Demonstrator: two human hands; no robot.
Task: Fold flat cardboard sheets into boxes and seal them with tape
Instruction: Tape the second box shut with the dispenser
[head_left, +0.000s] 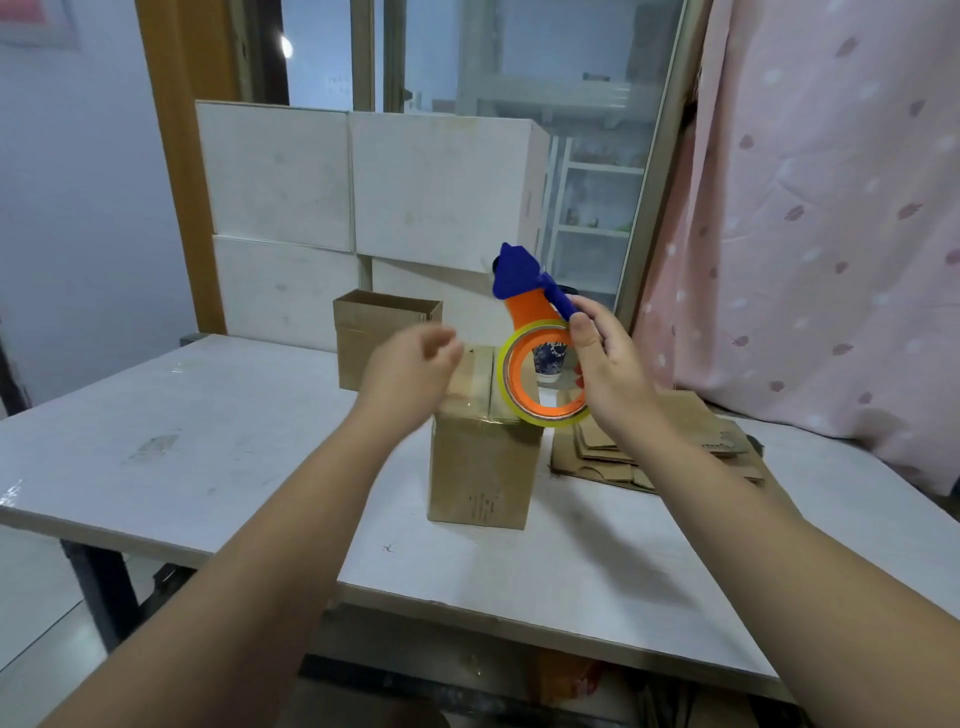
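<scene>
- The left hand (410, 364) is motion-blurred above the box's far left corner; its fingers look loosely curled with nothing in them, though I cannot tell if they touch the cardboard.
- The right hand (605, 358) covers the right side of the dispenser (535, 332), fingers wrapped around the ring and thumb pressed on the blue handle.
- Dispenser: orange plastic body, blue blade cap pointing up, a yellowish clear tape roll round its ring. It is held above the box's right top edge.
- A patterned cup (549, 362) shows only through the ring.
- Box (480, 457): tall brown cardboard, upright at mid-table, glossy tape shining along its closed top seam; small dark print low on the front is unreadable.
- A second box (384, 332), open-topped, stands behind, partly hidden by the left hand.
- Flat sheets (670, 441) lie stacked to the right, notched edges showing, partly under the right forearm.
- The table (208, 431) is white, scuffed and smooth.
</scene>
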